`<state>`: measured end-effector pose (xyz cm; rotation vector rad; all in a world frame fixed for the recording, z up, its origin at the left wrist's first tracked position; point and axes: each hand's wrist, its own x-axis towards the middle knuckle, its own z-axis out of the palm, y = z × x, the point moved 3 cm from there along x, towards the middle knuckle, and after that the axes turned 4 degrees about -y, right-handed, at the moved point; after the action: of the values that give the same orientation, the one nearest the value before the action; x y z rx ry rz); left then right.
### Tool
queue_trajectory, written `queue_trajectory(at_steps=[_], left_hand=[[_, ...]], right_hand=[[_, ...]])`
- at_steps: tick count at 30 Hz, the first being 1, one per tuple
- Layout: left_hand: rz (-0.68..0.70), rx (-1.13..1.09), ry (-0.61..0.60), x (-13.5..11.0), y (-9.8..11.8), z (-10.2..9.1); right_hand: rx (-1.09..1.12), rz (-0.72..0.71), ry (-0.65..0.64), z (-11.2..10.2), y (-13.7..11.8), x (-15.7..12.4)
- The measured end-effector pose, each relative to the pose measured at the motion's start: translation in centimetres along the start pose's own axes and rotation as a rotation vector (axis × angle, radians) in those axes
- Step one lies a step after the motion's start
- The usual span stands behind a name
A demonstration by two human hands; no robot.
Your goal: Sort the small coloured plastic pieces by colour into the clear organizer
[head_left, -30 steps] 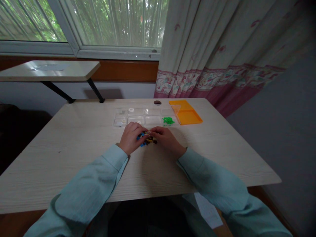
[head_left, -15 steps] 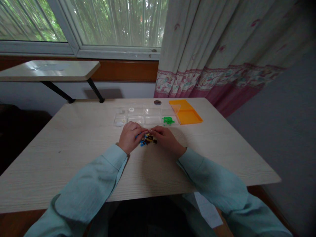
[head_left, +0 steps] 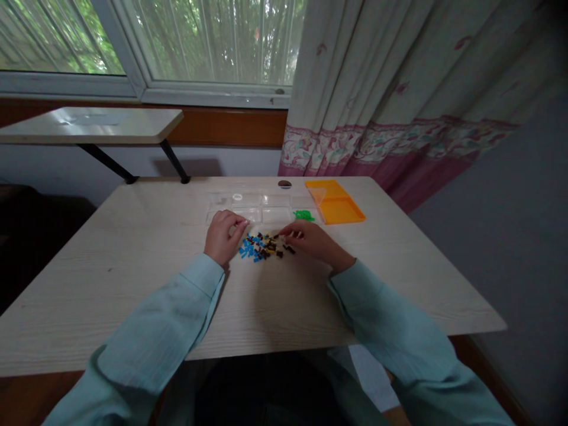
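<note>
A loose heap of small blue, yellow and dark brown pieces (head_left: 257, 247) lies on the table between my hands. They look like tiny building bricks, too small to tell exactly. At the heap's left, my left hand (head_left: 222, 236) has thumb and fingertips pinched together by the near edge of a clear compartment box (head_left: 277, 215); whatever is in the pinch is too small to name. My right hand (head_left: 313, 241) reaches the heap's right side, its finger and thumb tips close together among the dark pieces. What they grip cannot be made out. Green pieces (head_left: 304, 215) fill the box's near right compartment.
An orange tray (head_left: 339, 208) stands right of the clear box. Behind the box lies a dark oval spot (head_left: 284, 184) near the table's (head_left: 146, 284) back edge. A raised shelf (head_left: 128, 127) on black legs stands back left. A curtain (head_left: 337, 106) hangs behind.
My hands were together over the heap and have moved apart: the left to the upper left near the clear box, the right a little rightward. More of the heap shows, blue pieces especially.
</note>
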<state>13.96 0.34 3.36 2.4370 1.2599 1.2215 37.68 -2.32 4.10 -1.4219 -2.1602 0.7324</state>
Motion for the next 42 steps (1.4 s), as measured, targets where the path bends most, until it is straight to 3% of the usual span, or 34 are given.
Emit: queue_trajectory(at_steps=[4,8,18,30,42], left_hand=[[-0.047,0.023,0.032,0.2,-1.4,-0.4],[-0.088,0.058,0.06,0.3,-2.5,-0.9],[-0.124,0.106,0.129,0.3,-4.7,-1.9],[-0.171,0.169,0.129,0.5,-6.0,-2.6],[-0.162,0.189,0.111,0.6,-6.1,-2.5]], right_hand=[[-0.111,0.015,-0.15,-0.1,0.2,-0.6],[-0.177,0.036,-0.197,0.4,0.4,-1.1],[-0.169,-0.001,-0.117,1.7,0.9,-0.5],[-0.099,-0.026,0.008,1.5,0.4,-0.2],[-0.083,-0.084,-0.071,2.2,0.3,-0.8]])
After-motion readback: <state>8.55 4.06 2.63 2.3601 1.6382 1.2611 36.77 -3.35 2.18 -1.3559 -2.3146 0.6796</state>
